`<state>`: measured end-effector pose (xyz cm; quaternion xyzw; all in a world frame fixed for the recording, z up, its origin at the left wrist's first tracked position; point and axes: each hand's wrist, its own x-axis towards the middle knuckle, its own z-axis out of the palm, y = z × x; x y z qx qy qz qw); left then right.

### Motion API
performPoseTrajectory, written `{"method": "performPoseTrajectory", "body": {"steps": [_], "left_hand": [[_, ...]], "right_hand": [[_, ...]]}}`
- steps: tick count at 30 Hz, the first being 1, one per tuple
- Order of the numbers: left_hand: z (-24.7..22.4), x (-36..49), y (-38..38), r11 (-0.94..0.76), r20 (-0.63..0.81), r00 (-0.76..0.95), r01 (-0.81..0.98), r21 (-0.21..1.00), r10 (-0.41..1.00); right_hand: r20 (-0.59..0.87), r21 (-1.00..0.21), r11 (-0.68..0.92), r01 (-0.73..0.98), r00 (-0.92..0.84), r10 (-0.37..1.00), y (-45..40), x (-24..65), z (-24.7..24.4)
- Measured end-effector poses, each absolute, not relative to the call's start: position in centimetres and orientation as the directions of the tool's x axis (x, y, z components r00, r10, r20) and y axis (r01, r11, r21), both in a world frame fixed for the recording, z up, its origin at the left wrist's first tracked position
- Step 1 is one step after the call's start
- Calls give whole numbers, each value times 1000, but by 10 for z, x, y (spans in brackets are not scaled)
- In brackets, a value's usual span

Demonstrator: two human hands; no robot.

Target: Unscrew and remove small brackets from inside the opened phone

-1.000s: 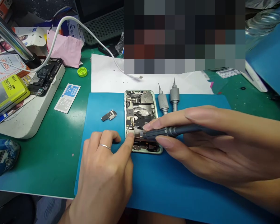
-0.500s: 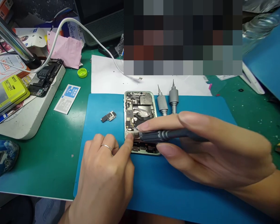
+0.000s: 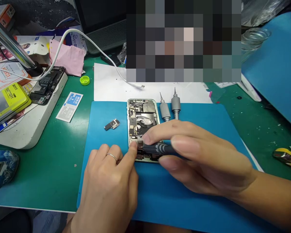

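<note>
An opened phone (image 3: 145, 121) with its inner parts showing lies on the blue mat (image 3: 106, 110). My left hand (image 3: 113, 181) rests at its lower left edge, the index fingertip pressing on the phone and the other fingers curled. In my right hand (image 3: 196, 155) is a dark screwdriver (image 3: 157, 149), held almost level over the lower part of the phone. Its tip is hidden near my left index finger. A small metal and black part (image 3: 112, 124) lies on the mat left of the phone.
Two grey screwdrivers (image 3: 165, 111) stand out beyond my right hand, tips away from me. A white cable (image 3: 99, 48) arches over white paper (image 3: 106, 81). Left are a card (image 3: 69, 106), a green cap (image 3: 84, 80) and a white box (image 3: 43, 119); a yellow cutter (image 3: 286, 157) lies right.
The view has shifted slightly. My right hand and the screwdriver sit a little lower and farther left over the phone; my left index finger remains on the phone's edge.
</note>
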<state>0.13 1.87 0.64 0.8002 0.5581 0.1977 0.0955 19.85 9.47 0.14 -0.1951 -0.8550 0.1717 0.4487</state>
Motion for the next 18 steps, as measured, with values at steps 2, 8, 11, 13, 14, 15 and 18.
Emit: {"method": "performPoseTrajectory", "body": {"steps": [2, 8, 11, 13, 14, 15, 18], "left_hand": [[6, 1, 18, -357, 212, 297, 860, 363, 931], [5, 0, 17, -362, 220, 300, 863, 352, 928], [5, -1, 17, -359, 222, 296, 867, 346, 929], [5, -1, 17, -358, 219, 296, 869, 341, 930], [6, -1, 17, -359, 217, 299, 870, 339, 929], [6, -1, 17, -360, 216, 300, 869, 340, 929], [7, 0, 17, -355, 215, 295, 869, 345, 931]], "right_hand": [[718, -469, 877, 106, -532, 448, 95, 200, 2], [740, -461, 881, 106, -502, 447, 94, 192, 0], [731, -474, 873, 117, -500, 464, 94, 190, 0], [735, -495, 866, 78, -495, 464, 95, 190, 0], [735, -505, 861, 59, -493, 465, 95, 189, -1], [737, -510, 859, 43, -494, 462, 95, 188, -1], [781, -478, 877, 56, -430, 453, 94, 183, -5]]}}
